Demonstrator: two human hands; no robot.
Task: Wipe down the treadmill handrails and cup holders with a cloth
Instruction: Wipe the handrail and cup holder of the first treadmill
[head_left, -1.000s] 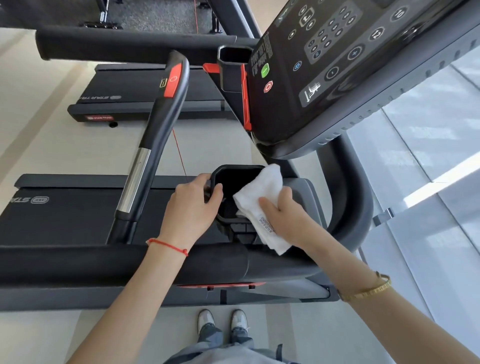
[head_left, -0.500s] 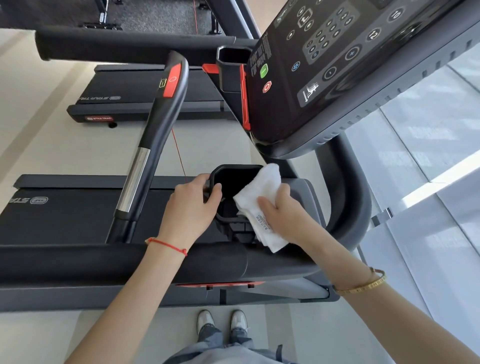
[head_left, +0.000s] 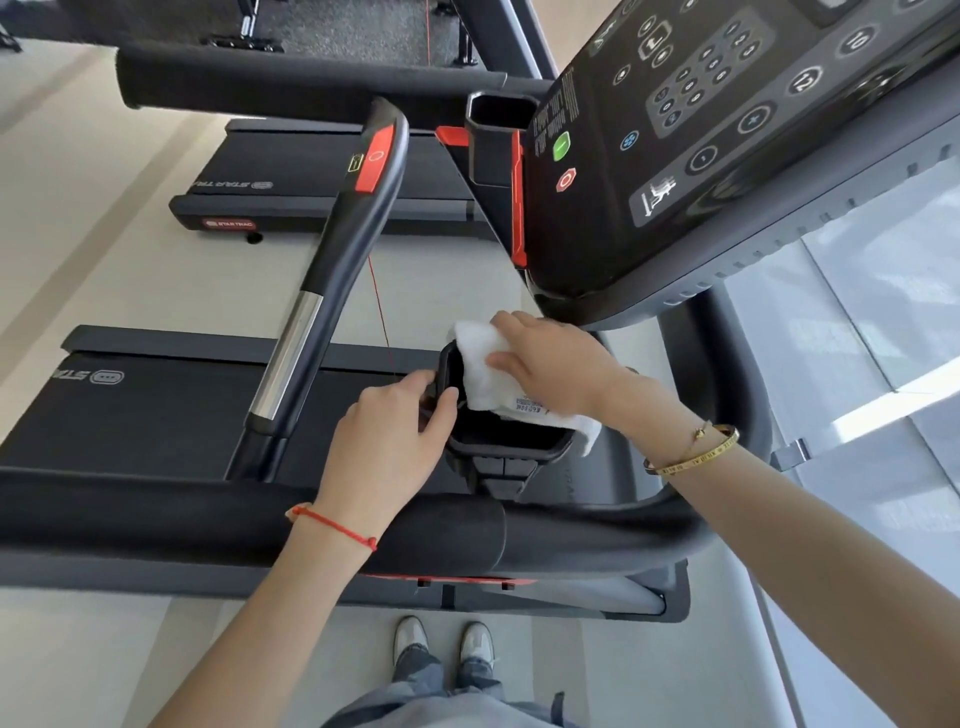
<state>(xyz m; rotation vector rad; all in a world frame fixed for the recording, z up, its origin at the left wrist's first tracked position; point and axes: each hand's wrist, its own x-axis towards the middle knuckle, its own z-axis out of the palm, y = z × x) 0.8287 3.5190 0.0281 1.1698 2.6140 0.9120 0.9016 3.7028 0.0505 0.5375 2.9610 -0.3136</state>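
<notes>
Below the console (head_left: 727, 156), left hand (head_left: 387, 447) grips the cup holder (head_left: 506, 447) rim — right hand (head_left: 553, 366), fingers flat, presses a white cloth (head_left: 480, 364) on its far edge.

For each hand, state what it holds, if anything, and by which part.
The left hand grips the cup holder by its left rim. The right hand presses the white cloth onto its far rim.

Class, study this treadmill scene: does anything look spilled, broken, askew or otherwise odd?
Nothing stands out. The white cloth lies over the cup holder rim under the right hand; the left hand grips the holder's edge.
</notes>
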